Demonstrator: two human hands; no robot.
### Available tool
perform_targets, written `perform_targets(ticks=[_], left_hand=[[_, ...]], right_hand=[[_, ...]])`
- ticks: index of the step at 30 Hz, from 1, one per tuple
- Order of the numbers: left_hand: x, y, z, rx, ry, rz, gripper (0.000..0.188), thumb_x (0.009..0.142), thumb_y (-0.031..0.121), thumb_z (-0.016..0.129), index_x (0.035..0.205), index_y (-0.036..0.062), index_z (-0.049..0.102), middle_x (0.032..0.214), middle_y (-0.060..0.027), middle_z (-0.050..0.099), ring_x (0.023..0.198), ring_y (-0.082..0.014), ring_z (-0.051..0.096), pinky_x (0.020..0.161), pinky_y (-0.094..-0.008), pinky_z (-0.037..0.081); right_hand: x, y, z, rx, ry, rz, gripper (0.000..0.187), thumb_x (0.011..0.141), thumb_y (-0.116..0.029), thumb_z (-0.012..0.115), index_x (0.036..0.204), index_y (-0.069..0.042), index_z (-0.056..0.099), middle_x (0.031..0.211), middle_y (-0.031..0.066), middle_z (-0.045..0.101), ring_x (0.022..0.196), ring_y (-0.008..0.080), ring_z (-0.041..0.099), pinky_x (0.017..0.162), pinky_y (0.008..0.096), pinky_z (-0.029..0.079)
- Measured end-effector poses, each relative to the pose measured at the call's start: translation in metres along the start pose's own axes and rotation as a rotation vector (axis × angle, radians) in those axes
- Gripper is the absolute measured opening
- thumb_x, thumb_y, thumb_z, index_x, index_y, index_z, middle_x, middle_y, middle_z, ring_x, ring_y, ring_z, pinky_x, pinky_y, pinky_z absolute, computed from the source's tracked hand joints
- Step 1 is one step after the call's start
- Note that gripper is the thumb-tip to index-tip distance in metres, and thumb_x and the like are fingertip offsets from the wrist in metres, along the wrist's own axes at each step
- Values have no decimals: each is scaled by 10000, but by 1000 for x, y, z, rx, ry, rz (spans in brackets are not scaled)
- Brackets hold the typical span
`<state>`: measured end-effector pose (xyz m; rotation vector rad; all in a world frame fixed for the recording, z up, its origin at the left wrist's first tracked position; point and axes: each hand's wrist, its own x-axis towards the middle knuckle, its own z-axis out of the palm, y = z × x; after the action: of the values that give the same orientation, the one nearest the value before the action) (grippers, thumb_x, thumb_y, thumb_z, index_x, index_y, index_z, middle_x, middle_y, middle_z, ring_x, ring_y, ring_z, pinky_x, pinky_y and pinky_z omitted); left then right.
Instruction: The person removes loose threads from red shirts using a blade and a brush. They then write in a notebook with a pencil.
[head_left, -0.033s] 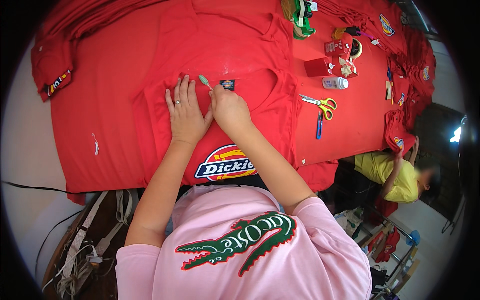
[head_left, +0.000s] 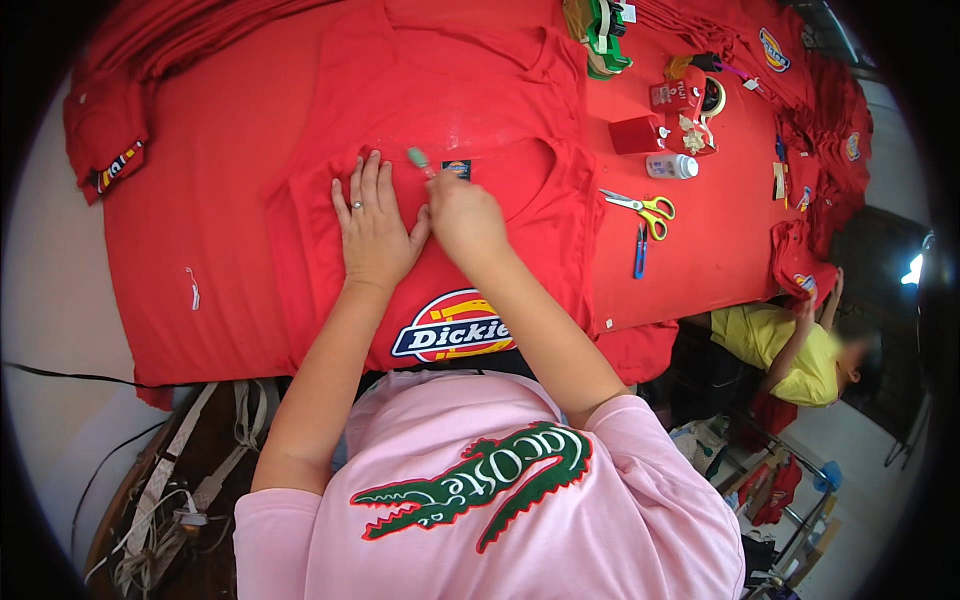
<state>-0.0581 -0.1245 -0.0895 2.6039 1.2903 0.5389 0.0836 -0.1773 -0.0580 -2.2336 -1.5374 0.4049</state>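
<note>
A red T-shirt [head_left: 548, 262] lies spread flat in front of me, its neckline away from me and a colourful logo patch [head_left: 450, 328] near my body. My left hand [head_left: 374, 232] rests flat on the cloth beside the neckline, fingers stretched out, a ring on one of them. In my right hand [head_left: 464, 225] is a toothbrush [head_left: 417, 159], its green-bristled head poking out past the fingers over the collar edge. The fingers of that hand are slightly blurred and cover the handle. Right beside them sits a small dark neck label [head_left: 457, 168].
To the right lie yellow-handled scissors [head_left: 656, 212], a blue cutter [head_left: 639, 250], a white bottle [head_left: 671, 166], red boxes [head_left: 634, 134] and a tape roll [head_left: 712, 97]. A green tape dispenser [head_left: 606, 40] stands farther back. A person in yellow [head_left: 755, 340] handles red garments at the right.
The toothbrush head has shifted slightly right and tilted differently, and my right hand has moved a little to the right. My left hand stays in place.
</note>
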Motion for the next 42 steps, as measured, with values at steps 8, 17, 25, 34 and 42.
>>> perform_targets(ticks=[8, 17, 25, 34, 42], left_hand=[[-1, 0, -1, -5, -14, -3, 777, 927, 431, 676, 1505, -31, 440, 1635, -171, 383, 1562, -335, 303, 1281, -596, 143], [-3, -1, -1, 26, -17, -24, 759, 930, 423, 670, 1499, -27, 448, 1624, -171, 403, 1558, -331, 314, 1274, -596, 165], [0, 2, 0, 48, -7, -24, 747, 933, 439, 659, 1494, -13, 460, 1627, -160, 397, 1558, -322, 315, 1272, -595, 173], [-2, 1, 2, 59, 4, -4, 743, 933, 440, 658, 1494, -6, 461, 1620, -156, 403, 1549, -320, 332, 1268, -599, 185], [-1, 2, -1, 70, -3, 3, 735, 934, 428, 658, 1492, -9, 463, 1613, -170, 405, 1549, -328, 328, 1259, -610, 199]], right_hand=[[0, 5, -11, -74, 74, -17, 238, 1038, -233, 574, 943, -22, 627, 797, 210, 726, 738, 382, 752, 645, 494, 601], [-16, 77, -45, -96, 160, 290, 307, 1064, -315, 581, 936, -44, 651, 775, 224, 699, 712, 449, 697, 628, 561, 548], [-11, 99, -57, -200, 173, 41, 276, 1066, -302, 575, 934, -65, 630, 745, 181, 693, 690, 384, 707, 606, 513, 562], [-12, 103, -59, -174, -45, -217, 292, 1046, -337, 610, 927, -73, 645, 772, 172, 702, 699, 384, 705, 598, 496, 557], [-6, 95, -58, -226, 7, -184, 293, 1058, -327, 590, 930, -65, 614, 754, 162, 698, 672, 370, 703, 571, 483, 556]])
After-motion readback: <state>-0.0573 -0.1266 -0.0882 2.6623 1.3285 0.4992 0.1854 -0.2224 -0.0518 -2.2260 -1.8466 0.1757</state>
